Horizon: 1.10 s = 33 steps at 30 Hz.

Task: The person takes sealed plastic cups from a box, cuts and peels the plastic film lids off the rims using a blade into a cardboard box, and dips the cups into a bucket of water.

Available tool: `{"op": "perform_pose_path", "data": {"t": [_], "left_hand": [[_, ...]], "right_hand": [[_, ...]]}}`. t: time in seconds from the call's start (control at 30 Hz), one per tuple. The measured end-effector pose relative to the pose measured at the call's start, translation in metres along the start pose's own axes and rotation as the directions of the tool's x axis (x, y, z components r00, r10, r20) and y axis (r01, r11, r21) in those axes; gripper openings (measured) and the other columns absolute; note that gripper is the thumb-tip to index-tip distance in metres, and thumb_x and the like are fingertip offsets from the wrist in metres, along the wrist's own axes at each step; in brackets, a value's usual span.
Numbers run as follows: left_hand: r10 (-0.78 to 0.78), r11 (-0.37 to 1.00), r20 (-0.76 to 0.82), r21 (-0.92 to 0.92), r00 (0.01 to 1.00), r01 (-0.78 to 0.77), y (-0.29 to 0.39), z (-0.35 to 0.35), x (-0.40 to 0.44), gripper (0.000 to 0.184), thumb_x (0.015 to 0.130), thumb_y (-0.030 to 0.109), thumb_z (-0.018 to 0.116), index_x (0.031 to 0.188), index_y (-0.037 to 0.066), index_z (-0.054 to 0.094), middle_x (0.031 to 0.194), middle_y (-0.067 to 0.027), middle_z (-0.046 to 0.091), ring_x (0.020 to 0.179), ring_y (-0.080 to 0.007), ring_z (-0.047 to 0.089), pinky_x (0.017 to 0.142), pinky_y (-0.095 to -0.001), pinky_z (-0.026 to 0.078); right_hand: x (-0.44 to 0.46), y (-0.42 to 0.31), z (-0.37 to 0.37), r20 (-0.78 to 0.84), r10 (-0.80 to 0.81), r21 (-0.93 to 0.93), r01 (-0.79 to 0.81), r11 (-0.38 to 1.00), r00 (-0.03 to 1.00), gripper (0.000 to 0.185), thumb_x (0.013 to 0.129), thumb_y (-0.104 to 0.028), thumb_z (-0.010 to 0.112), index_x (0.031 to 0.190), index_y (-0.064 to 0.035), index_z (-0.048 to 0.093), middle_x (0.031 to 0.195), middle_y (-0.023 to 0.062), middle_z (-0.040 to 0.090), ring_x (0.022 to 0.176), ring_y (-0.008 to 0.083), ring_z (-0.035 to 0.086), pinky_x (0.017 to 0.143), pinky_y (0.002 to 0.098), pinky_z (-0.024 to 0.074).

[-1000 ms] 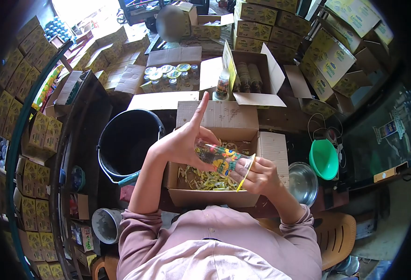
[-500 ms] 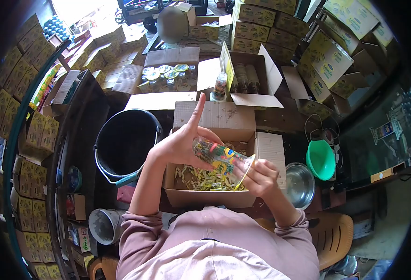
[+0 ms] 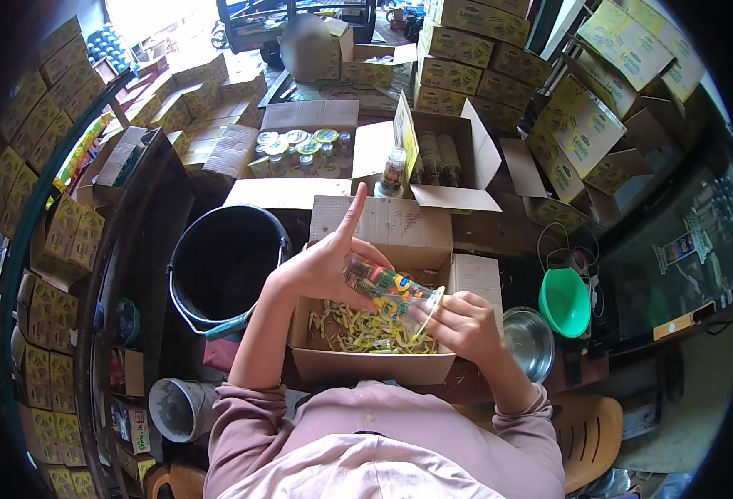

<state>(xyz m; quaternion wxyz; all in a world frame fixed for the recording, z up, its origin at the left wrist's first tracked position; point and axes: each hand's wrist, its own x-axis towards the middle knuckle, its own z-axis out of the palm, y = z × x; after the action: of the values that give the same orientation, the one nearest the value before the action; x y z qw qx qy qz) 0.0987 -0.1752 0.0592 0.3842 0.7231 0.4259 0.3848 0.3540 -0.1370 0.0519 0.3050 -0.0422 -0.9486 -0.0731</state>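
Note:
A clear cup (image 3: pixel 391 293) with a colourful printed wrap lies tilted between my hands, above an open cardboard box. Its base end rests in my left hand (image 3: pixel 321 264), whose fingers go behind it while the thumb points up, off the cup. At the wide rim is my right hand (image 3: pixel 466 324), with bent fingers reaching at or into the mouth; whether they hold anything inside is hidden. Below, the cardboard box (image 3: pixel 366 366) contains yellow-green shredded strips (image 3: pixel 366 330).
Left of the box stands a black bucket (image 3: pixel 227 266). A green basin (image 3: pixel 564 303) and a metal bowl (image 3: pixel 529 345) are to the right. Behind are a box of lidded cups (image 3: pixel 300 154), a standing printed cup (image 3: pixel 392 172) and another open box (image 3: pixel 458 197).
My right hand and the cup's rim have shifted slightly left. My left hand keeps nearly the same pose. The surroundings sit a little lower as the head view has tilted.

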Motion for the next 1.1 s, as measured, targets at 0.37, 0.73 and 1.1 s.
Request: {"op": "perform_pose_path", "data": {"t": [0.37, 0.73, 1.1], "left_hand": [[-0.052, 0.997, -0.185, -0.071, 0.981, 0.04, -0.044, -0.019, -0.021, 0.131, 0.06, 0.009, 0.081, 0.135, 0.014, -0.027, 0.098, -0.0133, 0.063, 0.092, -0.0183, 0.06, 0.087, -0.0341, 0.045], [-0.067, 0.929, -0.595, -0.331, 0.801, -0.168, -0.066, -0.028, -0.065, 0.118, 0.066, 0.003, 0.076, 0.14, 0.015, -0.014, 0.104, -0.0109, 0.056, 0.087, -0.0158, 0.058, 0.074, -0.027, 0.05], [-0.348, 0.345, -0.638, 0.594, 0.687, 0.727, -0.008, -0.112, -0.175, 0.04, 0.054, 0.019, 0.079, 0.084, 0.006, 0.054, 0.087, -0.0093, 0.063, 0.087, -0.0273, 0.06, 0.074, -0.0374, 0.047]], "right_hand": [[-0.011, 0.019, -0.009, 0.044, 0.094, -0.073, -0.09, 0.993, 0.995, 0.017, 0.065, -0.012, 0.064, 0.082, -0.0109, 0.067, 0.08, -0.0014, 0.066, 0.07, 0.011, 0.06, 0.063, 0.0241, 0.0444], [-0.001, 0.013, 0.018, -0.188, 0.31, 0.121, -0.292, 0.949, 0.932, 0.02, 0.065, -0.002, 0.066, 0.083, -0.01, 0.066, 0.08, 0.0007, 0.066, 0.07, 0.0157, 0.059, 0.063, 0.0294, 0.0455], [-0.029, -0.006, 0.033, -0.107, 0.453, 0.189, -0.429, 0.883, 0.885, 0.022, 0.064, 0.004, 0.065, 0.083, -0.0072, 0.065, 0.078, 0.0039, 0.065, 0.071, 0.0201, 0.06, 0.064, 0.0318, 0.0456]]}}
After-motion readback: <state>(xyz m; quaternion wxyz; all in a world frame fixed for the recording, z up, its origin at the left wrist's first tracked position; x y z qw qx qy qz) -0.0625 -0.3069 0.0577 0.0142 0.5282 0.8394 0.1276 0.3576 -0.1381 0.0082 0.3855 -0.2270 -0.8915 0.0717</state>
